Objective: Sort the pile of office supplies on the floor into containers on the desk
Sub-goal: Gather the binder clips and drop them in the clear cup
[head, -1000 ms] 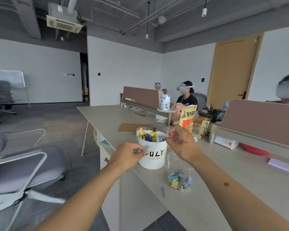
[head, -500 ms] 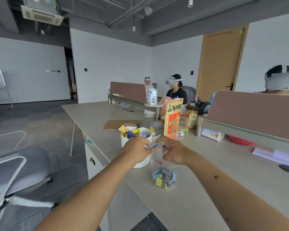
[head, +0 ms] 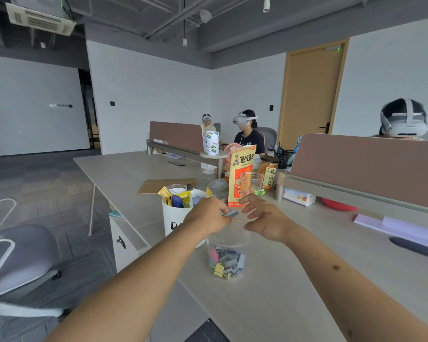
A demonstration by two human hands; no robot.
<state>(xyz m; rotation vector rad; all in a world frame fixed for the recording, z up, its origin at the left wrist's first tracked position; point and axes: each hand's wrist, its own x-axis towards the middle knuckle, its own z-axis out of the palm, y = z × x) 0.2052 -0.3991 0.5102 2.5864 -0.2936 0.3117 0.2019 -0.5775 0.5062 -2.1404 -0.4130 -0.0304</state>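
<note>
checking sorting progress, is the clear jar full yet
Far from full: binder clips cover only the bottom of the clear jar; the left hand pinches a grey clip above it.

Two hands (head: 208,215) (head: 267,222), one white cup (head: 174,217), one clear jar (head: 229,243) — three headset wearers (head: 247,134) (head: 206,119) (head: 404,119)

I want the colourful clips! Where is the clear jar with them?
In the head view the clear jar stands low in the middle, on the desk, just right of the white cup.

Open-plan office: partitioned desks (head: 294,243), swivel chair (head: 17,262).
</note>
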